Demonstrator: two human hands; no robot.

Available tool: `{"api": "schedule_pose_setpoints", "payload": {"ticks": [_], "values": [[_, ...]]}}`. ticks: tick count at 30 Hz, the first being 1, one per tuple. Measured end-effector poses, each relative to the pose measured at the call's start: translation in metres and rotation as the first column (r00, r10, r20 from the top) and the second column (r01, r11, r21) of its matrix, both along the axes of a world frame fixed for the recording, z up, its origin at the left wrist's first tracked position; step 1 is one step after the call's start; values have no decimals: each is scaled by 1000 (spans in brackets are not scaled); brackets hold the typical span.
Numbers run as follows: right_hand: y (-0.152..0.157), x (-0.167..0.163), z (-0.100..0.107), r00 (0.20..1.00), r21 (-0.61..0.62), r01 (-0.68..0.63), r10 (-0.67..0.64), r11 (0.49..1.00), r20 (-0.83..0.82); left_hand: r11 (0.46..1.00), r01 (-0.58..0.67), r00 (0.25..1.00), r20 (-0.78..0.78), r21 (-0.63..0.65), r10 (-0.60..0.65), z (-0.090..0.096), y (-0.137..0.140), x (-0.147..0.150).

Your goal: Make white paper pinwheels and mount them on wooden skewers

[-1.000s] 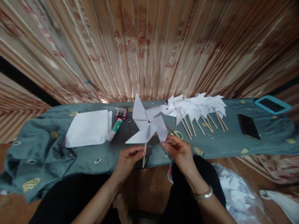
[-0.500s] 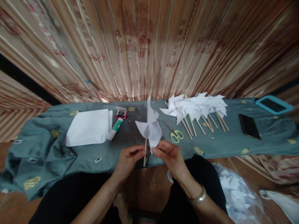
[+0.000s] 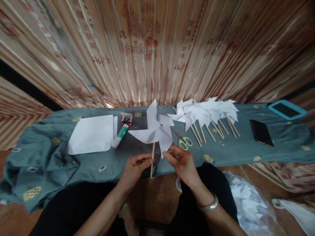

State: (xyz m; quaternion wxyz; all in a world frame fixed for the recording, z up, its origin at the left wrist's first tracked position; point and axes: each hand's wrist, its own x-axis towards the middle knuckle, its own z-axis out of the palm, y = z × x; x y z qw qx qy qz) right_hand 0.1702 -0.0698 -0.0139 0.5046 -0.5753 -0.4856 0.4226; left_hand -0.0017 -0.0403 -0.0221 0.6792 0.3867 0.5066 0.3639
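Observation:
A white paper pinwheel [image 3: 157, 131] on a thin wooden stick stands upright before me, its front turned mostly my way with a small pin at the centre. Thumb and fingers of my left hand [image 3: 137, 165] are closed around the stick below the blades. My right hand [image 3: 180, 160], with a silver bracelet at the wrist, pinches the tip of the lowest blade. Just right of the pinwheel lie scissors [image 3: 185, 143] with yellow-green handles. Behind them several finished-looking paper pinwheels [image 3: 209, 113] overlap in a row, their sticks pointing toward me.
On the green cloth [image 3: 93, 173] at left lie a stack of white paper [image 3: 91, 134], a glue stick [image 3: 120, 136] and a small red box [image 3: 127, 119] of pins. A black phone [image 3: 261, 132] and a blue-framed tablet [image 3: 286, 109] lie right. A plastic bag [image 3: 251, 203] of paper stands below.
The pinwheel has turned from nearly edge-on to face me more, its blades now spread wider. My right hand has moved up slightly with the blade tip; my left hand stays on the stick.

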Motion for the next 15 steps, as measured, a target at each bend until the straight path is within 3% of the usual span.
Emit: {"api": "schedule_pose_setpoints", "payload": {"ticks": [8, 15], "values": [[-3, 8, 3, 998, 17, 25, -26, 1000, 64, 985, 40, 994, 110, -167, -22, -1, -15, 2], [-10, 13, -8, 1000, -98, -4, 4, 995, -4, 943, 56, 971, 239, -328, 26, -6, -30, 1]]}}
